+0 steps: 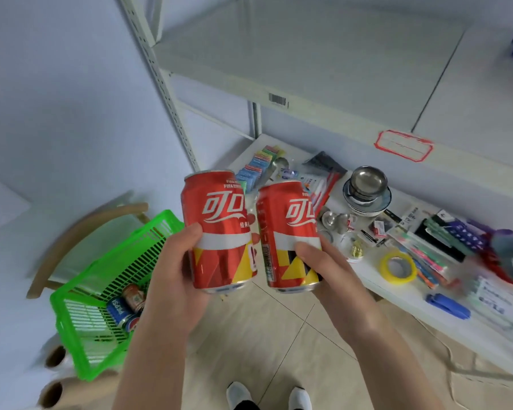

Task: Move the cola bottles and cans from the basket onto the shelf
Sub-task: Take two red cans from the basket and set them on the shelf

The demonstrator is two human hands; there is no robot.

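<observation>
I hold two red cola cans upright side by side in front of me. My left hand (174, 270) grips the left can (218, 229) and my right hand (328, 270) grips the right can (289, 235). Both cans hang in the air below the bare grey upper shelf (308, 60). The green plastic basket (80, 291) sits low at my left on a wooden chair (71, 229); a blue cola can (117, 310), another blue can (129, 322) and a red can (134, 294) lie inside it.
The lower white shelf (397, 294) at the right is crowded with sponges, stacked bowls (367, 187), a yellow tape roll (397, 269), pens and packets. A perforated shelf post (166, 93) rises at the left. Paper rolls (54, 392) lie near the basket. My feet stand on tile below.
</observation>
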